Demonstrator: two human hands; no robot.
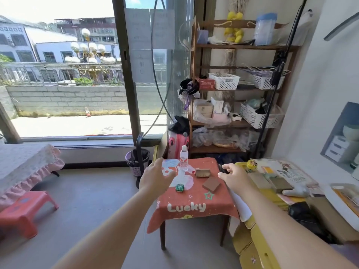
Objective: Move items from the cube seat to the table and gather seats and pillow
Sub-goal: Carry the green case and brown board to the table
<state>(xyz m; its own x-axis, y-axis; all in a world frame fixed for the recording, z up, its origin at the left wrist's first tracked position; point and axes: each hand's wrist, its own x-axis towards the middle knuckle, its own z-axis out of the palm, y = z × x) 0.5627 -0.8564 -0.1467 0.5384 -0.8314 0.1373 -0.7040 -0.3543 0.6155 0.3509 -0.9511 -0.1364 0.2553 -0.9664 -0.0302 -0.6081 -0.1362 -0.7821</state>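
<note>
The left grip (155, 177) hovers spread and empty over the left edge of a small desk (194, 200) draped in a red cloth. The right grip (236, 178), likewise spread and holding nothing, hangs at the desk's right edge. Between them on the cloth are an upright water bottle (183, 159), a green tin (179, 187), a brown block (211, 184) and a small wooden piece (202, 172). A red stool (25, 208) stands on the floor well to the left.

Coral-red cloth (196, 202), white "Lucky" print; brown block (211, 184); green tin (179, 187); red stool (23, 210).
</note>
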